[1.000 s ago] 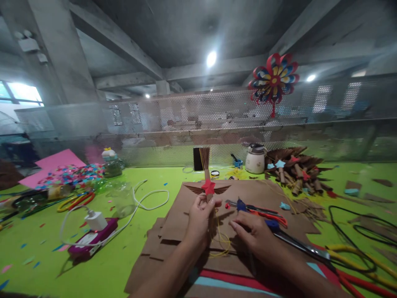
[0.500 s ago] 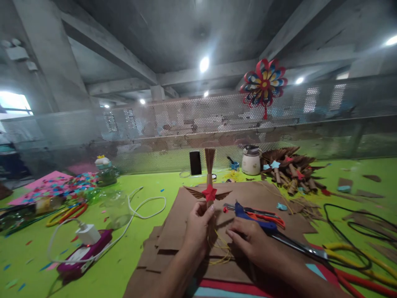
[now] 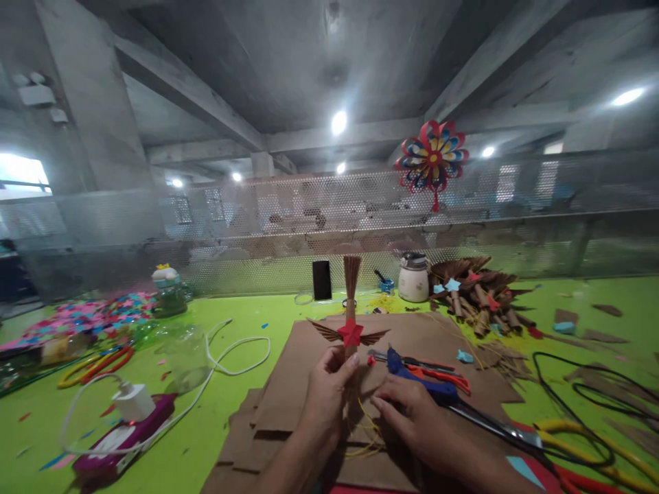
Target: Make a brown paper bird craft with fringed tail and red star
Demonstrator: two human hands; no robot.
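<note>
Green worktop (image 3: 190, 446): left hand (image 3: 329, 381) pinches paper figure (image 3: 351, 332) low, upright over brown sheets (image 3: 288, 370), presumably keeping its wings (image 3: 375, 337) uncovered; right hand (image 3: 406, 408) curled near yellow string (image 3: 366, 414), cannot tell if gripping any.

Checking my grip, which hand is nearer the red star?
Left. The left hand pinches the paper figure just below the red star; the right hand is lower, farther right.

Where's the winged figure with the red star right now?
In the head view, just right of centre: the winged figure is upright in the left hand, over the brown sheets, with the right hand lower and rightward.
</note>
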